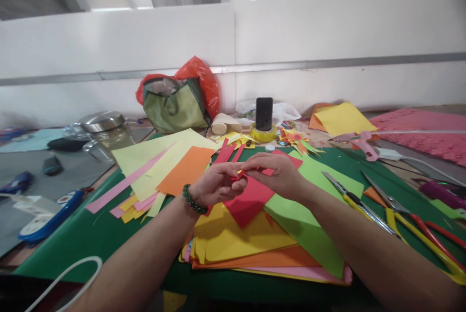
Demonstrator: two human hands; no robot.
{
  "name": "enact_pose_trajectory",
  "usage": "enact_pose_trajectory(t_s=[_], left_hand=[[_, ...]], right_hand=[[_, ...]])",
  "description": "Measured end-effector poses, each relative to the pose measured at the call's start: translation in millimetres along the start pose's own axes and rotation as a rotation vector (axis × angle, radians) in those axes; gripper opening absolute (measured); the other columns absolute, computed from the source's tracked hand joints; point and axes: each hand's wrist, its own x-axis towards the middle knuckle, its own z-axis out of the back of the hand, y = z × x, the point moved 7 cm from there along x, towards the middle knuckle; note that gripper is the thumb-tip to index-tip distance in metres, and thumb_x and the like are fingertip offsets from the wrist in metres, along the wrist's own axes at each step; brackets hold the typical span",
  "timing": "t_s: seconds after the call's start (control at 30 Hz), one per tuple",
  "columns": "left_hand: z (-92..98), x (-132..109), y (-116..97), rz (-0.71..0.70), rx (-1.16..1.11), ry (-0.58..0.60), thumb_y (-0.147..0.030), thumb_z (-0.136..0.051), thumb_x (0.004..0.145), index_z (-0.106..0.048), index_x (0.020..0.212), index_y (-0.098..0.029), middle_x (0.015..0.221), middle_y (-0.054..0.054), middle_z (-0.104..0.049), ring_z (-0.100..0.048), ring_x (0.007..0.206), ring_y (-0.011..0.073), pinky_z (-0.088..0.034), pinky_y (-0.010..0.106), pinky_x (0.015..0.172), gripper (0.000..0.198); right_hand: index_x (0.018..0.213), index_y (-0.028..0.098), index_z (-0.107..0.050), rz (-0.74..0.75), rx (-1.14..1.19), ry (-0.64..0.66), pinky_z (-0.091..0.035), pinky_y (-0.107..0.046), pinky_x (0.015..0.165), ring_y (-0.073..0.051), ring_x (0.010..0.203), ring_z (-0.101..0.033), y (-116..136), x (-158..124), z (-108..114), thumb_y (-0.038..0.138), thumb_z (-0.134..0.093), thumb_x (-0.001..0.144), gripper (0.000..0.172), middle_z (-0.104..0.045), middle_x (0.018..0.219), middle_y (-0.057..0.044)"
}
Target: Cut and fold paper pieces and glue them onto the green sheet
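My left hand (221, 183), with a green bead bracelet (192, 199) at its wrist, is closed on a small red paper piece (239, 176) with a bit of yellow on it. The fingertips of my right hand (274, 173) pinch at the same piece from the other side, so both hands meet there. Its exact shape is mostly hidden by the fingers. Below the hands lies a red paper sheet (244, 205) on a stack of yellow sheets (247, 239). A green sheet (309, 220) lies under my right forearm. Red strips (223, 153) lie just behind my left hand.
Scissors (395, 203) and a box cutter (364, 207) lie on the right of the green mat (105, 234). A pink glue gun (358, 142) stands behind them. A phone (264, 114) leans upright on a yellow tape roll (262, 133). A glass jar (107, 132) stands left.
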Motion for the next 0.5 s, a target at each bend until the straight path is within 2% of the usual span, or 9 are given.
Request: enact_pose_trajectory(t_s=[0.07, 0.13, 0.23, 0.3, 0.37, 0.43, 0.5], left_hand=[[4.8, 2, -1, -0.032, 0.08, -0.083, -0.024, -0.054, 0.075, -0.058, 0.092, -0.017, 0.056, 0.0, -0.055, -0.043, 0.036, 0.0067, -0.03, 0.013, 0.032, 0.019], [12.1, 2, -6, -0.093, 0.163, -0.22, -0.04, -0.056, 0.079, -0.061, 0.098, -0.018, 0.069, 0.003, -0.062, -0.056, 0.048, 0.0112, -0.04, 0.017, 0.039, 0.029], [18.0, -3, -19, -0.267, 0.274, -0.411, -0.058, -0.058, 0.077, -0.066, 0.097, -0.017, 0.09, 0.007, -0.066, -0.061, 0.064, 0.0126, -0.047, 0.02, 0.05, 0.046], [15.4, -8, -27, -0.391, 0.34, -0.468, -0.055, -0.068, 0.07, -0.069, 0.096, -0.016, 0.093, 0.007, -0.066, -0.06, 0.07, 0.0123, -0.049, 0.021, 0.057, 0.046], [12.0, -12, -32, -0.469, 0.385, -0.49, -0.041, -0.08, 0.062, -0.069, 0.099, -0.018, 0.088, 0.004, -0.065, -0.058, 0.072, 0.0117, -0.049, 0.022, 0.062, 0.045], [11.5, -13, -34, -0.514, 0.396, -0.515, -0.031, -0.083, 0.057, -0.07, 0.098, -0.019, 0.079, 0.0, -0.064, -0.057, 0.07, 0.0105, -0.049, 0.022, 0.064, 0.045], [13.2, -13, -35, -0.538, 0.382, -0.531, -0.029, -0.083, 0.057, -0.072, 0.093, -0.019, 0.073, -0.001, -0.062, -0.056, 0.066, 0.0098, -0.048, 0.022, 0.063, 0.039]], right_hand=[[0.087, 0.02, -0.074, -0.041, -0.011, -0.017, -0.05, -0.024, 0.061, -0.014, 0.068, -0.065, -4, 0, 4, 0.019, -0.056, 0.082, 0.018, -0.073, 0.08, -0.005], [0.084, 0.019, -0.075, -0.118, -0.01, -0.047, -0.047, -0.023, 0.055, -0.013, 0.063, -0.063, -9, 1, 10, 0.021, -0.058, 0.08, 0.017, -0.073, 0.076, -0.004], [0.078, 0.018, -0.076, -0.284, 0.043, -0.086, -0.043, -0.024, 0.05, -0.013, 0.056, -0.058, -22, 2, 19, 0.025, -0.063, 0.073, 0.015, -0.07, 0.067, -0.003], [0.076, 0.017, -0.076, -0.383, 0.136, -0.108, -0.043, -0.025, 0.05, -0.012, 0.054, -0.056, -32, 1, 21, 0.029, -0.066, 0.069, 0.017, -0.067, 0.061, -0.002], [0.075, 0.016, -0.075, -0.461, 0.256, -0.133, -0.045, -0.026, 0.052, -0.012, 0.052, -0.054, -40, 0, 20, 0.031, -0.069, 0.065, 0.019, -0.064, 0.056, -0.001], [0.073, 0.015, -0.074, -0.523, 0.366, -0.147, -0.046, -0.026, 0.053, -0.011, 0.051, -0.054, -44, -1, 17, 0.032, -0.071, 0.062, 0.021, -0.063, 0.054, -0.001], [0.071, 0.015, -0.074, -0.564, 0.442, -0.147, -0.046, -0.026, 0.053, -0.011, 0.051, -0.054, -46, -2, 13, 0.032, -0.074, 0.058, 0.021, -0.064, 0.054, 0.0]])
